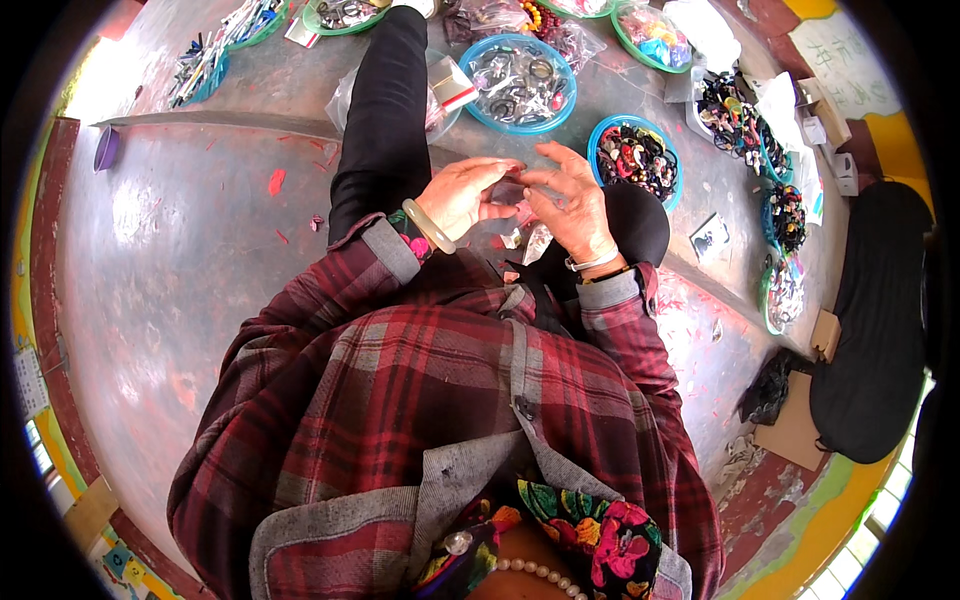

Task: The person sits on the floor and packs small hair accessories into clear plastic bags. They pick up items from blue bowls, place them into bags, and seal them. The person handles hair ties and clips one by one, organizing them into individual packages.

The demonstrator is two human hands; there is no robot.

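My left hand, a pale bangle at its wrist, and my right hand, with a white band, are raised together over my lap. The fingertips of both hands meet around something small and reddish, too small to name. Thumb and fingers are pinched on each side. Below the hands, pinkish clear plastic and a few small pale pieces show between my legs, partly hidden by the fingers.
Just beyond my hands stand a blue basket of rings and hair ties and another blue basket of dark trinkets. More filled baskets line the right. A purple cup is far left; a black cushion lies right. Red scraps dot the floor.
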